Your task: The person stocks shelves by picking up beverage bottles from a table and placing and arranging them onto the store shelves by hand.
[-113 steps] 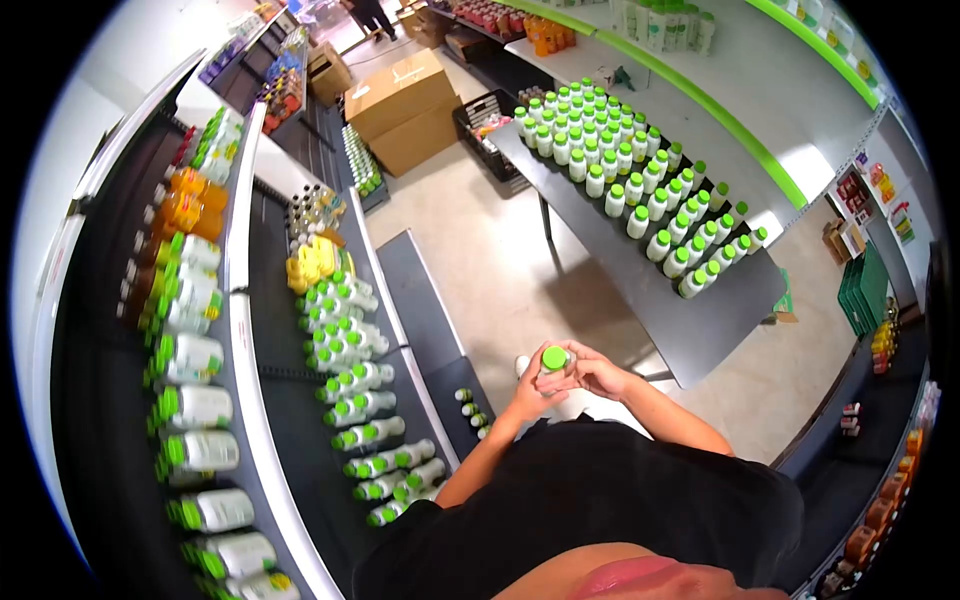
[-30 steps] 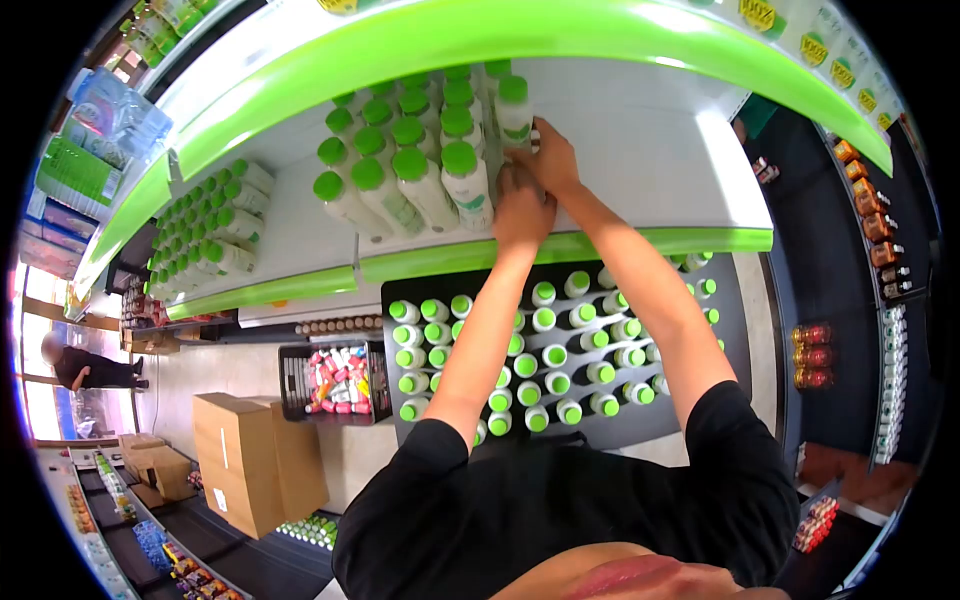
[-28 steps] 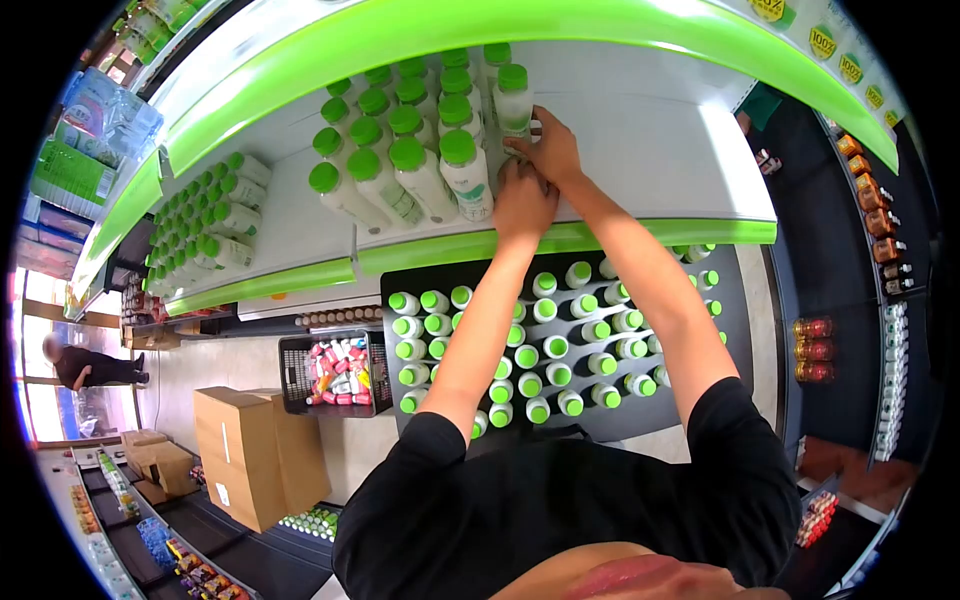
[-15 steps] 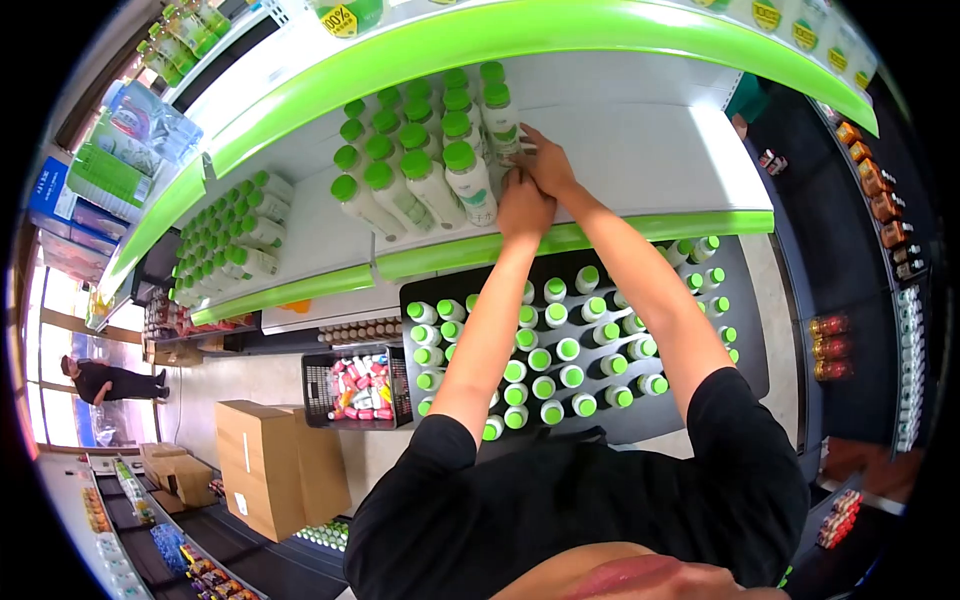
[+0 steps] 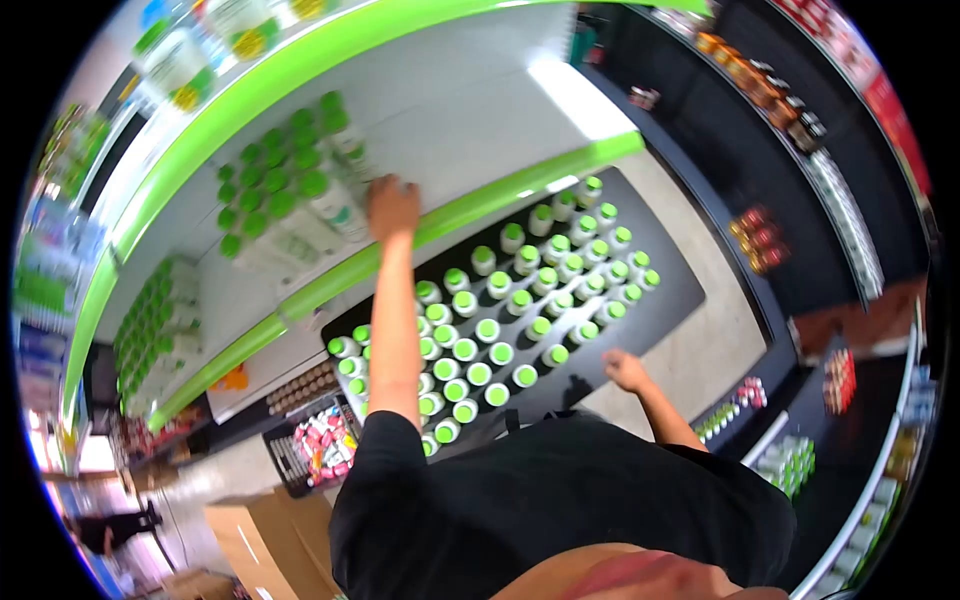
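Observation:
On the white shelf stands a block of white bottles [image 5: 338,208] with green caps, in close rows. My left hand [image 5: 394,207] is at the right side of this block, close to the front bottle. Its fingers are loosely bent and slightly blurred, with no bottle in them; whether they touch the bottle is unclear. Below the shelf, a black cart top [image 5: 670,290] carries many more green-capped bottles [image 5: 497,393], standing upright. My right hand [image 5: 626,370] is in the air by the cart's near right edge, fingers partly spread and nothing in them.
A green strip [image 5: 520,185] edges the shelf front. Another group of green-capped bottles [image 5: 160,330] stands farther left. A black crate [image 5: 285,462] with pink and white items and a cardboard box [image 5: 270,540] are at lower left. A person [image 5: 110,530] in dark clothes stands beyond.
My right hand has left the shelf bottles and come down to the cart's near right edge. My left hand remains beside the bottles. The view has turned and shifted rightward.

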`<state>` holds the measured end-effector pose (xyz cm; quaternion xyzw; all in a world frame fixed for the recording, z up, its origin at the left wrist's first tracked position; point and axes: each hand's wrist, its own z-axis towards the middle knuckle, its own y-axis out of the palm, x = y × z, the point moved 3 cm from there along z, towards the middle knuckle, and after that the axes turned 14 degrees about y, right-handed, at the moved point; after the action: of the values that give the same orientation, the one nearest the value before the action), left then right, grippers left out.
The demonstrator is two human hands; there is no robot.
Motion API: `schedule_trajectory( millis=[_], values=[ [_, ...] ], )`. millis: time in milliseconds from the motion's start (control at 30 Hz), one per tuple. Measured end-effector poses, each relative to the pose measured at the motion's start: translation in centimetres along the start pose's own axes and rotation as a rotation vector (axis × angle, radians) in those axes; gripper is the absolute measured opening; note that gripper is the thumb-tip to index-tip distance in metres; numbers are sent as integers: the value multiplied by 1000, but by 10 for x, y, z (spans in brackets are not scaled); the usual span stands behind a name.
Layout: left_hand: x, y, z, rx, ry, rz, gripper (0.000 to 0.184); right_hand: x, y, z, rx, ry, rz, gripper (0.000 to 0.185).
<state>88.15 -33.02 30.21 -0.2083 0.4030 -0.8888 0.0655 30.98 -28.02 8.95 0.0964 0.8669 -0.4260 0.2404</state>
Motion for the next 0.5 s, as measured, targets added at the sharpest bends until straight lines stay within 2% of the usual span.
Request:
schedule_trajectory(
  millis=[33,100,133,167,200,233,267,300,333,367,400,433,467,500],
  values=[
    [1,1,-2,16,3,-12,35,50,24,-6,-150,25,-165,30],
    [4,1,-8,110,73,-44,26,105,50,-37,-416,184,-227,32],
    [14,-5,-13,161,121,-57,22,141,67,-48,-454,411,135,33],
    [25,-6,-20,261,169,-138,19,194,99,-48,-311,457,598,29],
    [37,-6,-31,363,209,-216,15,227,113,-60,-139,559,697,35],
    [57,1,-47,389,158,-260,13,258,121,-66,35,651,789,41],
    [88,7,-64,419,104,-304,12,307,140,-65,-18,729,466,43],
    [137,3,-85,470,192,-332,9,356,164,-67,-73,799,140,44],
    [182,9,-109,432,218,-444,6,386,191,-71,-326,862,245,43],
    [229,20,-139,318,227,-586,3,408,211,-79,-583,927,323,42],
    [277,25,-174,162,281,-707,2,400,181,-92,-531,878,388,39],
    [322,42,-216,-71,236,-935,3,384,144,-107,-483,826,452,38],
    [368,51,-260,-369,172,-950,8,379,116,-118,-438,770,514,40],
    [420,43,-297,-602,335,-1012,14,382,96,-109,-312,748,510,37]
  ],
)
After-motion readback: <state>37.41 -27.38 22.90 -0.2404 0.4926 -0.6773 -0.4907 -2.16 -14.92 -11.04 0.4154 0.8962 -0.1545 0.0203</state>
